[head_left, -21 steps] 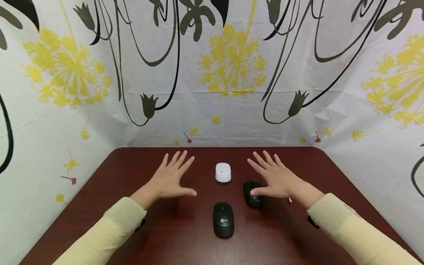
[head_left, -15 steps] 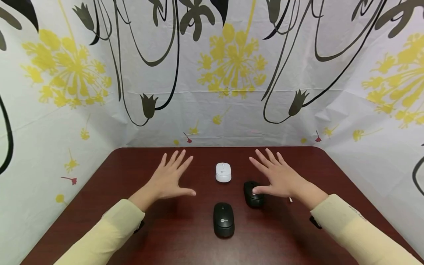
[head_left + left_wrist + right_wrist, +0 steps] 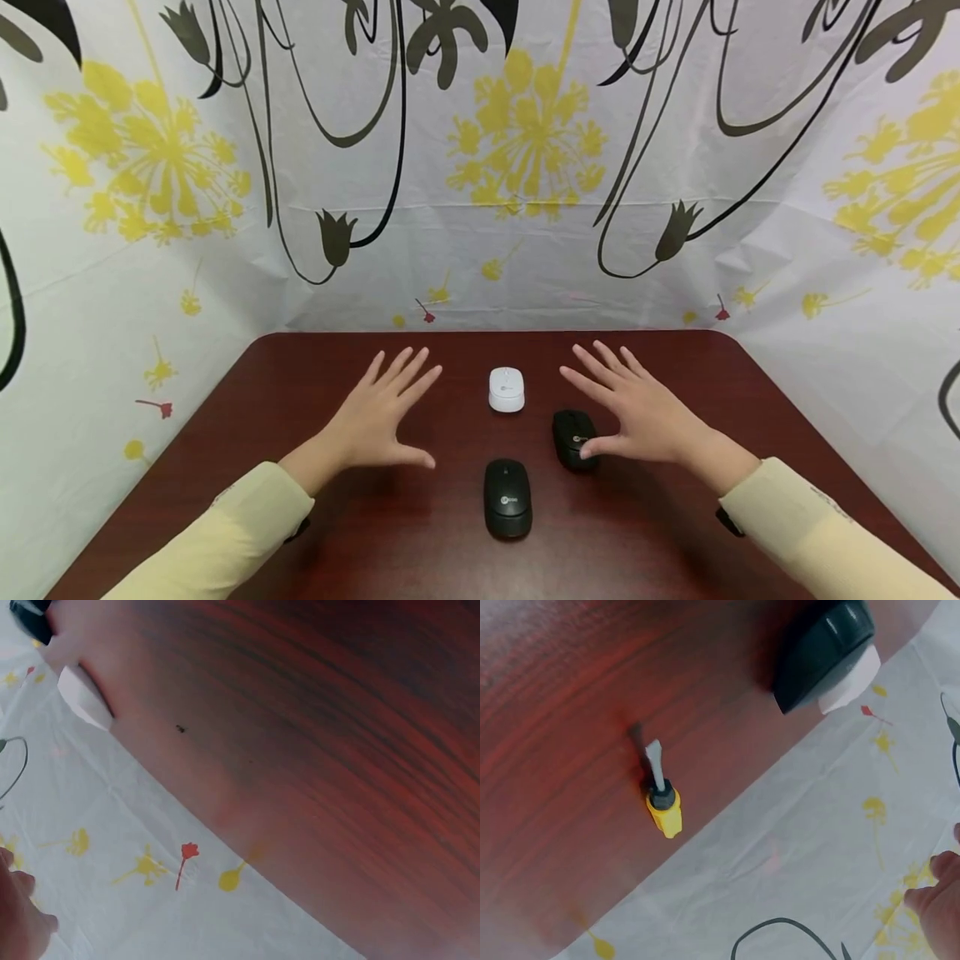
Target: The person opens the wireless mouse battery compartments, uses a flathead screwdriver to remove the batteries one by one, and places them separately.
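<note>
With its fingers spread, my left hand (image 3: 372,421) hovers over the left part of the table, holding nothing. My right hand (image 3: 651,418), spread likewise and holding nothing, is over the right part, its thumb overlapping a black computer mouse (image 3: 567,429) in the head view. A white mouse (image 3: 506,389) lies farther back between the hands. Nearer the front is another black mouse (image 3: 507,498). In the right wrist view a screwdriver (image 3: 665,801) with a yellow and black handle lies on the table; the right hand and forearm hide it from the head view.
The dark red wooden table (image 3: 420,550) has rounded far corners. A white sheet (image 3: 450,275) printed with yellow and grey flowers hangs behind it and along both sides.
Both hands tilt a little, their thumbs shifting down in the head view. The right wrist moves slightly right and covers the small pale tip seen beside it earlier. The mice stay put.
</note>
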### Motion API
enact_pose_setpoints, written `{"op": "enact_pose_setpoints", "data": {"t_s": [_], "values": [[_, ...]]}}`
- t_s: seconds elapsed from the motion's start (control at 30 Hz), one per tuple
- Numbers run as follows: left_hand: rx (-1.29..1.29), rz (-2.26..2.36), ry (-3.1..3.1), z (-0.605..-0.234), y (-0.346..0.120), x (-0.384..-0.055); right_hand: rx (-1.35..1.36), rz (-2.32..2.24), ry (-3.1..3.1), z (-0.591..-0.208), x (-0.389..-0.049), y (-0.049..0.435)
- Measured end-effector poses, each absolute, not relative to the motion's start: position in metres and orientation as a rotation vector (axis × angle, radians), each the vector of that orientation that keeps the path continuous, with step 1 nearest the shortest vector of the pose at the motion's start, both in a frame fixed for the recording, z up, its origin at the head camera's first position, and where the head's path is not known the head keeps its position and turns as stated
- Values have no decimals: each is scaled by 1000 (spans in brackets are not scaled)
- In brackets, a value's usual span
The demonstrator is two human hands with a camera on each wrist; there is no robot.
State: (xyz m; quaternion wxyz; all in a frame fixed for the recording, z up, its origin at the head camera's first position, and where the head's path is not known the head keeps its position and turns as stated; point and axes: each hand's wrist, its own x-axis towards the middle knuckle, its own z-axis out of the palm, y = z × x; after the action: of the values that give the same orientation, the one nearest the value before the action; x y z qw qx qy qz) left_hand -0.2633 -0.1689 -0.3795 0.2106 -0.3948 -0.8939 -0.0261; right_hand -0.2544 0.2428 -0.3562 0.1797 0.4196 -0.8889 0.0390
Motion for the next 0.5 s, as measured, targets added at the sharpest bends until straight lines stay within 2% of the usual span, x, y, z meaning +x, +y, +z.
{"op": "enact_pose_setpoints", "data": {"t_s": [0.5], "values": [[-1525,-74,-2176,-404,-156,-253,1567,226,-2185,-387,-243,223]]}}
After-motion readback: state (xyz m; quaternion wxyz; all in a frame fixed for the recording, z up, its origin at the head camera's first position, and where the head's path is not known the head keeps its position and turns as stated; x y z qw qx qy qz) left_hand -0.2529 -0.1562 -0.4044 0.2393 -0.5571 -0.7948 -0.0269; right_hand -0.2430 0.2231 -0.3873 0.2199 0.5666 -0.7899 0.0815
